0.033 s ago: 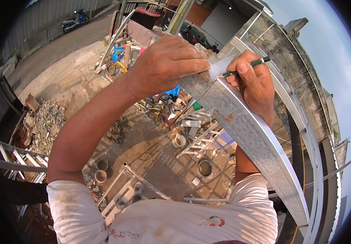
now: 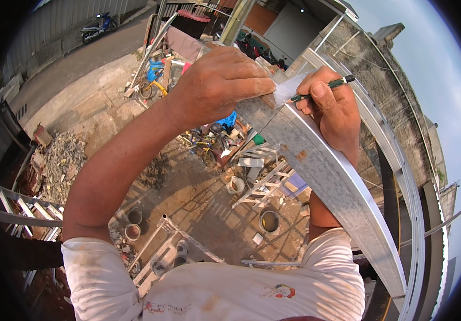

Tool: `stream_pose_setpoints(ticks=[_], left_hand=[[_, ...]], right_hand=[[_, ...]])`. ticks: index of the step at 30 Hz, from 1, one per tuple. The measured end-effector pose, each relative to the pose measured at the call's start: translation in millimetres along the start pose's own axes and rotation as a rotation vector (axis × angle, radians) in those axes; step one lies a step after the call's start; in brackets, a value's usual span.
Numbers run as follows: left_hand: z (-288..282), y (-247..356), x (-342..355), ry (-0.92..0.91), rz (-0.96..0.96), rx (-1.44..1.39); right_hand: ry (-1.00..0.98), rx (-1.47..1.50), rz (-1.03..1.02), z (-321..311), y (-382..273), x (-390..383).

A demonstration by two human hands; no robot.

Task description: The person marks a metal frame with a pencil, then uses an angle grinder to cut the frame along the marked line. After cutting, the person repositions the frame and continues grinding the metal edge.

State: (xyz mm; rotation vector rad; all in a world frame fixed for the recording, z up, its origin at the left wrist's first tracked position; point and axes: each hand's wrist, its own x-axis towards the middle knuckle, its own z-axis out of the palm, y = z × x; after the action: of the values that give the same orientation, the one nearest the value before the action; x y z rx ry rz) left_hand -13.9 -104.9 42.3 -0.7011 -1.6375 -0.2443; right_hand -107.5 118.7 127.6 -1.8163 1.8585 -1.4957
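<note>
My left hand [image 2: 219, 85] lies over the top of a long galvanised metal beam [image 2: 342, 187] that curves away to the lower right. Its fingers curl over the beam's edge, and the fingertips press a small white piece [image 2: 288, 88] against the metal. My right hand [image 2: 332, 109] grips a green pencil [image 2: 324, 88]. The pencil's tip rests at the edge of the white piece on the beam. Both forearms reach up from my white shirt [image 2: 214, 291].
I stand high above a dirt yard. Below lie ladders [image 2: 260, 184], buckets [image 2: 269, 220], a rubble pile [image 2: 59, 166] and bicycles [image 2: 203, 144]. Scaffold rails [image 2: 11, 211] are at the left. More metal rails [image 2: 417, 214] and a concrete wall [image 2: 401, 107] run along the right.
</note>
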Motion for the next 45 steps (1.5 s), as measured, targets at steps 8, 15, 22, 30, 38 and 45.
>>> stream_pose_setpoints(ticks=[8,15,22,30,38,45], left_hand=[[-1,-2,1,-0.007,0.006,0.004],[-1,-2,2,-0.002,0.006,-0.013],[-1,-6,4,-0.003,0.022,0.017],[-1,-2,6,-0.034,-0.001,0.003],[-1,-3,6,-0.038,0.013,-0.001],[-2,-3,8,-0.048,0.012,0.021]], right_hand=[[0.032,-0.035,0.038,-3,2,2],[0.041,-0.050,0.067,0,-4,3],[0.020,-0.053,0.078,1,-6,5],[0.159,-0.110,0.073,-4,6,2],[0.074,-0.141,0.073,-6,4,5],[0.050,-0.151,0.030,-5,6,7]])
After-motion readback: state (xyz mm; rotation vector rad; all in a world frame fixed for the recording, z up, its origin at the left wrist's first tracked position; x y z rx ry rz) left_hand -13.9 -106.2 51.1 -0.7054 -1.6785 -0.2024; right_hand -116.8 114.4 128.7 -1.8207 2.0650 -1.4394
